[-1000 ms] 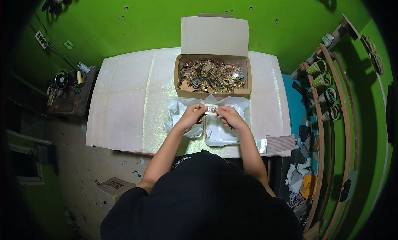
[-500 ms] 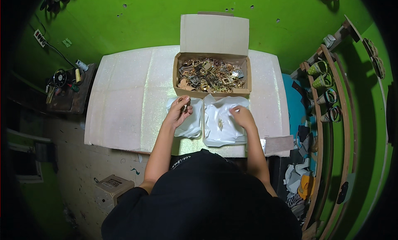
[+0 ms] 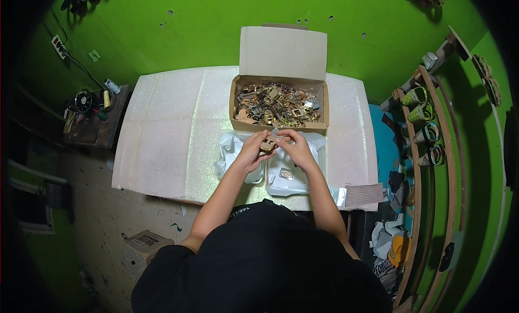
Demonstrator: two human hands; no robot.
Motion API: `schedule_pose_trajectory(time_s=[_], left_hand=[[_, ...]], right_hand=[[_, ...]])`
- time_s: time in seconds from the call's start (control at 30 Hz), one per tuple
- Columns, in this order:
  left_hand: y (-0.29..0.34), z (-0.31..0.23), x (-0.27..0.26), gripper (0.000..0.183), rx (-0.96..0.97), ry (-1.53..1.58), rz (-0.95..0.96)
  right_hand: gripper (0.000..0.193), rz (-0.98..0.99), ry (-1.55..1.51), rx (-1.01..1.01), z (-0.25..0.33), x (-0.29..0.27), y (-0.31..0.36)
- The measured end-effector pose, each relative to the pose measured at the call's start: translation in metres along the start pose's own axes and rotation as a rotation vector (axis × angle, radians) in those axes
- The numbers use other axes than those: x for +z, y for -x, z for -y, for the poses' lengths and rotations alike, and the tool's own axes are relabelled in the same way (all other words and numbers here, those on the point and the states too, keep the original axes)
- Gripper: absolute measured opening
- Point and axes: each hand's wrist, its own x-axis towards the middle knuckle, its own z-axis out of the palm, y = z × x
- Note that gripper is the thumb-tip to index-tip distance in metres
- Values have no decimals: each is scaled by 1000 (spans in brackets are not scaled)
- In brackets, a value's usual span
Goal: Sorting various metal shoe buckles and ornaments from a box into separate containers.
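Note:
My left hand point(image 3: 253, 153) is closed on a brownish-gold metal piece point(image 3: 268, 144), perhaps a buckle; its exact kind is too small to tell. Fingers of my right hand point(image 3: 296, 149) are bent against the same piece, and a small pale bit point(image 3: 274, 131) shows at their tips. Both hands meet above two shallow trays lined with white plastic, the left liner point(image 3: 230, 145) partly under my left wrist. A rectangular metal buckle point(image 3: 286, 174) lies on the right liner point(image 3: 277, 189). Just beyond stands an open cardboard box point(image 3: 281, 125) full of mixed metal fittings point(image 3: 278, 103).
The table point(image 3: 157, 135) has a pale shimmering cover. A striped grey-brown piece point(image 3: 363, 194) lies at its right front corner. On the right, a wooden rack point(image 3: 427, 124) holds several sandals. A small dark side table point(image 3: 86, 132) with thread spools stands left.
Both hands have come together over the trays, the right one moving left to the piece in the left. A rectangular buckle now shows on the right liner, where a small gold piece showed before.

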Motion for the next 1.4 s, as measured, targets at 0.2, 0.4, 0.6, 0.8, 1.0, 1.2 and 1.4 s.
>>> schedule_pose_trajectory(time_s=[0.2,0.4,0.6,0.8,1.0,1.2,1.4], left_hand=[[5,-1,13,21,129,-258,-151],[-9,2,-5,20,435,-575,-89],[-10,-14,-14,16,143,-369,-127],[-12,-11,-19,11,-7,-85,108],[-13,-13,-37,10,13,-425,-203],[-25,7,-78,28,123,-1497,-387],[-31,28,-57,49,17,-1813,-410]], right_hand=[[39,18,74,-41,5,11,1],[35,4,61,99,-5,8,-2],[18,-45,-20,103,-13,1,-3],[22,-8,-78,218,-38,-1,-3],[30,-47,476,252,-30,12,0],[27,25,505,218,-15,17,-5],[27,-35,480,169,-29,16,-4]])
